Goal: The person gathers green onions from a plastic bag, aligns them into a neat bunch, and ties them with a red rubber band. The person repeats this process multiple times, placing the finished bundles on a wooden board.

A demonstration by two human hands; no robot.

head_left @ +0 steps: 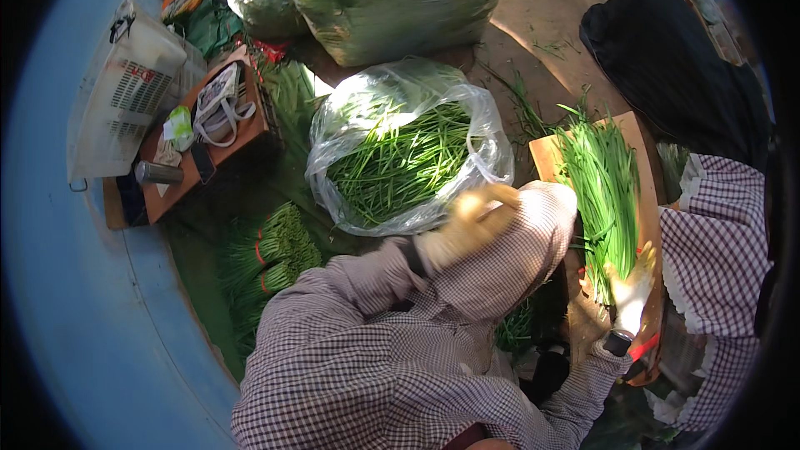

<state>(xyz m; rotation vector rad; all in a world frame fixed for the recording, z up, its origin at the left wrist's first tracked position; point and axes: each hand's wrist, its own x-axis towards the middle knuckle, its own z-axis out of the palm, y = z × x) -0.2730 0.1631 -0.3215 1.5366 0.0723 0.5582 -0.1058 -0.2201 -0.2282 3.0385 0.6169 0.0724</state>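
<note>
My left hand (472, 225), in a yellowish work glove and blurred by motion, is over my checked-cloth-covered knee, beside the front rim of a clear plastic bag (319, 165) of loose long green stalks (400, 165). Whether its fingers hold anything is unclear. On the right, my gloved right hand (631, 287) lies with fingers apart at the lower end of a pile of long flat green leaves (600, 194), which look like garlic chives. That pile rests lengthwise on a wooden board (647, 200). Red bands show near the board's lower end.
Red-banded green bundles (275, 250) lie at left. Beyond them, a brown wooden surface (187, 169) holds a bag and a metal flask; a white plastic crate (131, 94) leans behind it. Larger filled bags (394, 19) stand ahead. Dark cloth (669, 62) and checked fabric (719, 250) are at right.
</note>
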